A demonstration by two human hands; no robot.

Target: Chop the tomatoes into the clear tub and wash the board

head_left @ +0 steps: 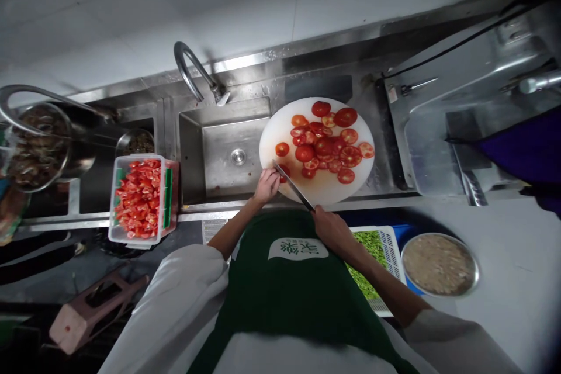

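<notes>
Both forearms are stretched toward twelve o'clock, the left hand curled with fingers pressed down, the right hand closed in a grip.

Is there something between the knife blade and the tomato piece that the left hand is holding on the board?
Nothing visible. The knife, in the right hand, lies right against the tomato piece under the left hand on the board.
</notes>
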